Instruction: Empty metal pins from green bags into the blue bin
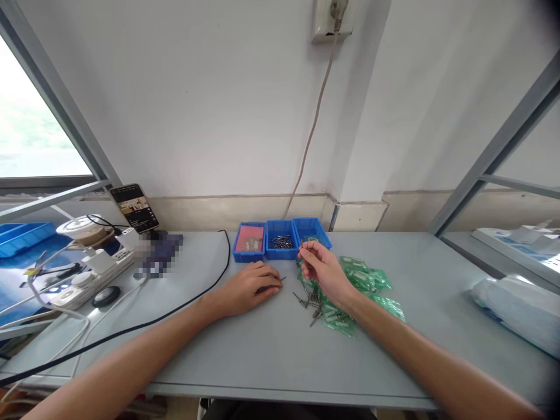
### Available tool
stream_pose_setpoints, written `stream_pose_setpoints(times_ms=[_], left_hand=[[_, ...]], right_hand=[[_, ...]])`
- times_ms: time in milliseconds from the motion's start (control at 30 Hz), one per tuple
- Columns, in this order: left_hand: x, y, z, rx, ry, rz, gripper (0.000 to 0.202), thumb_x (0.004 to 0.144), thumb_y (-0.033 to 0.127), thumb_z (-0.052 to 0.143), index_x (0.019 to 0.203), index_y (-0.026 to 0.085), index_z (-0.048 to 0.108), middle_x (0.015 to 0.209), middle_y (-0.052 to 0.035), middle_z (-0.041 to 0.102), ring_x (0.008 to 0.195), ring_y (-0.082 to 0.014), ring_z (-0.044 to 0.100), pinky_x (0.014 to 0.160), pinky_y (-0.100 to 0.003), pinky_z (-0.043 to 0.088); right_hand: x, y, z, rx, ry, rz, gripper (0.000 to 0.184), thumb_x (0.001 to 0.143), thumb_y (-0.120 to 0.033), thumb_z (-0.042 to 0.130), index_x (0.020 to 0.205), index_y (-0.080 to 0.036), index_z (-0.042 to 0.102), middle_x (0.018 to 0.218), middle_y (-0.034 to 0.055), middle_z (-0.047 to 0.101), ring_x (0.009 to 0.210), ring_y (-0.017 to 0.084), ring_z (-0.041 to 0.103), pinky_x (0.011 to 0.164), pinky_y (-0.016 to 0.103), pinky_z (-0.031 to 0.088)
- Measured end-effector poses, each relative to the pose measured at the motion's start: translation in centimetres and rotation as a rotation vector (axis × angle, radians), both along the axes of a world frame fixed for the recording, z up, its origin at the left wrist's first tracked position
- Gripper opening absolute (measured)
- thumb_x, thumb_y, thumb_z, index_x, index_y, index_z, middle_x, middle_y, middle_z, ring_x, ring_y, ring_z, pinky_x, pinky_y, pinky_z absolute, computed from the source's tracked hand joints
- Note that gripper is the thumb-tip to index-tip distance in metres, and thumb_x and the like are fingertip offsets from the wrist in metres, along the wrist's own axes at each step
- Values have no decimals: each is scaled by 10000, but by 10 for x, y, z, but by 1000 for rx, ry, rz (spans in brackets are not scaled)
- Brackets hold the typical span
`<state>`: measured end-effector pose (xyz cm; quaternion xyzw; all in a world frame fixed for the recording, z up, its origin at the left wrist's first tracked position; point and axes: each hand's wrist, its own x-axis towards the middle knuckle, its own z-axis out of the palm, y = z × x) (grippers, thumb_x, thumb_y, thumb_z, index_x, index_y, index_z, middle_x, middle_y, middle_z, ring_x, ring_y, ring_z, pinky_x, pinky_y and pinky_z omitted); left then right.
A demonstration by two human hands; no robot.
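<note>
My left hand (250,287) lies palm down on the grey table (271,350), its fingers curled over a small metal pin (280,280) whose tip sticks out. My right hand (324,269) hovers above a pile of small green plastic bags (365,289), fingertips pinched on a tiny metal part. Several loose metal pins (308,303) lie on the table below that hand. Three small blue bins (280,238) stand side by side just beyond both hands; the middle one holds dark metal pins, the left one pinkish contents.
A black cable (192,300) curves across the table's left half. A white power strip (94,273), chargers and a propped phone (134,207) crowd the far left. A cord hangs from a wall socket (331,20). White bagged items (520,309) sit at the right edge.
</note>
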<state>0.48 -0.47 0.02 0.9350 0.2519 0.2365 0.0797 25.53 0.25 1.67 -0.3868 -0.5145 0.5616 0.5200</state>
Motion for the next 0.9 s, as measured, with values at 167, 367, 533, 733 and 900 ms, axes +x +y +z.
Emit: stream_pose_setpoints(times_ms=[167, 367, 533, 733, 900], left_hand=[[-1, 0, -1, -1, 18, 11, 240, 1096, 303, 537, 1214, 226, 731, 1241, -69, 706, 1125, -214, 616, 1025, -367, 470], [-2, -1, -1, 9, 22, 13, 242, 1093, 304, 541, 1231, 226, 724, 1249, -70, 699, 1131, -218, 617, 1031, -371, 471], [-1, -2, 1, 4, 8, 17, 230, 1090, 300, 548, 1207, 221, 729, 1233, -69, 701, 1118, -214, 623, 1016, -362, 476], [-1, -1, 0, -17, -13, 14, 226, 1092, 287, 542, 1203, 218, 726, 1212, -70, 703, 1093, -207, 622, 998, -354, 481], [-1, -2, 1, -36, -5, 27, 214, 1092, 273, 541, 1203, 221, 717, 1215, -65, 699, 1092, -210, 612, 991, -362, 470]], right_hand=[[1, -1, 0, 168, -229, -77, 277, 922, -489, 709, 968, -252, 574, 698, -54, 571, 565, 136, 539, 538, 262, 438], [2, -8, 4, 408, -514, -126, 189, 989, -419, 631, 976, -240, 689, 952, 41, 654, 684, 164, 574, 603, 298, 476], [2, -10, 4, 274, -420, -52, 278, 990, -495, 622, 1003, -225, 688, 834, 12, 647, 588, 144, 555, 569, 296, 455], [6, -6, 0, 30, -169, 3, 377, 950, -580, 676, 994, -206, 687, 833, -5, 629, 566, 104, 510, 540, 260, 420], [7, -9, 7, -117, -11, 115, 319, 930, -521, 739, 995, -214, 684, 859, -12, 616, 625, 105, 521, 585, 252, 434]])
